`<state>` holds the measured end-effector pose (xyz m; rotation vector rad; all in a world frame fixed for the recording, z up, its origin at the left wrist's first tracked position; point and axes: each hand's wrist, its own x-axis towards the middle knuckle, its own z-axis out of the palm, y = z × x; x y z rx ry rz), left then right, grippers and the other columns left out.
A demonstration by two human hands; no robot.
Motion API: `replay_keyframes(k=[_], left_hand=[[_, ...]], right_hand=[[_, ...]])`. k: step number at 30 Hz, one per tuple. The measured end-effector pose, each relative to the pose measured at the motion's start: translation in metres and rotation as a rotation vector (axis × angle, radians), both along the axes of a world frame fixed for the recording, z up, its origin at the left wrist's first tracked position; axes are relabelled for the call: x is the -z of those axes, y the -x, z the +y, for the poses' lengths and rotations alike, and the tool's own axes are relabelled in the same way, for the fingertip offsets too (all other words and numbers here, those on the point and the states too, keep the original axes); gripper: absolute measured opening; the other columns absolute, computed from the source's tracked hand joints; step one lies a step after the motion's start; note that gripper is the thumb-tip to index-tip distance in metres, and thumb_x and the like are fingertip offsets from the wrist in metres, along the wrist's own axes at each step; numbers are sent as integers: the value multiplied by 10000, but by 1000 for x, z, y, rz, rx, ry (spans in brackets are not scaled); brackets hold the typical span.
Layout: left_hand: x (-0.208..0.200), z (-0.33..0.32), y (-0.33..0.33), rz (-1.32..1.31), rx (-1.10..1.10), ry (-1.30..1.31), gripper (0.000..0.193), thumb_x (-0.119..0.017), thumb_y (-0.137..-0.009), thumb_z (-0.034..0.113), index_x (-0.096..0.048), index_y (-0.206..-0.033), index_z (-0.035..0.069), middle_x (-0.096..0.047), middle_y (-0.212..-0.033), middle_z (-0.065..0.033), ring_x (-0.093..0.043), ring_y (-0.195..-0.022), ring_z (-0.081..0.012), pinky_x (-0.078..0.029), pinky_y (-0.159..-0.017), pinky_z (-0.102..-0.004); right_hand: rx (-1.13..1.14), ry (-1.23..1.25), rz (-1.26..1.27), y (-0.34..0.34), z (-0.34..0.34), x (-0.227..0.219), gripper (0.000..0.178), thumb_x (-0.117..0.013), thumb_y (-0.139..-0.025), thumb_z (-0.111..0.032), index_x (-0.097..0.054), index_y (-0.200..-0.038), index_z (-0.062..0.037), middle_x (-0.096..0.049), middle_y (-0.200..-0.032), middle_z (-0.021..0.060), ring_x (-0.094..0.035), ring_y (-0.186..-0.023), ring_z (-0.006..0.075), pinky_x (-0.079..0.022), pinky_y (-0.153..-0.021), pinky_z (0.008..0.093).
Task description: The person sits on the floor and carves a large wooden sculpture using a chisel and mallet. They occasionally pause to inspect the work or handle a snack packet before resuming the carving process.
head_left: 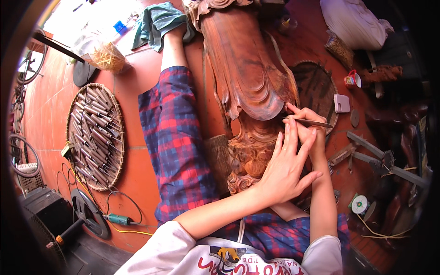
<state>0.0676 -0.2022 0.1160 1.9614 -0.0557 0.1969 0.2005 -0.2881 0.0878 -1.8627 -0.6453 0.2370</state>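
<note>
Right grip (309, 114), head view: pinches a slim metal tool (318, 123) right of centre, near the lower folds of the carved wood (243, 59).
Left grip (285, 173): fingers spread, thumb apart, reaching to the right one; I cannot tell whether its fingertips press the tool.
Carved wood: runs from top centre to mid-frame, beside the plaid-covered leg (176, 137).
Folds and scrolls: seem already shaped.
Edge by the tool: probably the part in hand; how much remains, unclear.
Woven tray (122, 142), left: heaped with handled tools (95, 133).
</note>
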Motion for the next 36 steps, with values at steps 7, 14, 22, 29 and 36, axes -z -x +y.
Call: replay_keyframes(k=[7, 14, 22, 29, 36], left_hand=[[1, 5, -2, 5, -34, 54, 877, -635, -904, 434, -192, -1535, 16, -77, -1520, -422, -51, -1453, -536, -155, -1154, -603], [0, 9, 2, 58, -48, 93, 853, -620, -916, 413, -180, -1544, 41, -39, -1548, -387, -52, -1449, -542, -157, -1161, -589], [4, 12, 0, 49, -4, 61, 857, -623, -915, 435, -186, -1546, 53, -2, -1561, -370, -35, -1458, -527, -140, -1174, -572], [-6, 6, 5, 39, -62, -16, 872, -624, -916, 438, -162, -1549, 56, -17, -1530, -415, -57, -1448, -541, -162, -1162, -589], [-7, 0, 0, 29, -66, -66, 878, -611, -920, 460, -148, -1553, 64, 2, -1535, -412, -58, -1448, -543, -165, -1161, -584]], right_hand=[[39, 121, -106, 5, 10, -8, 87, -711, -778, 36, -728, -856, 1, -728, -855, 107, -703, -996, 270, -538, -910, 364], [43, 117, -44, 10, 10, -3, 52, -713, -810, 12, -734, -857, 4, -738, -923, 95, -666, -1094, 277, -500, -985, 420], [64, 213, -30, 11, 3, -2, 89, -706, -820, -49, -745, -877, 6, -746, -869, 128, -705, -1008, 261, -553, -888, 390], [-67, 202, -120, 12, 7, -11, 118, -690, -835, -87, -748, -863, 12, -748, -844, 117, -687, -1052, 293, -512, -972, 419], [-24, 208, -170, 12, 6, -12, 138, -705, -819, -106, -742, -852, 23, -752, -881, 106, -698, -1027, 263, -554, -892, 404]])
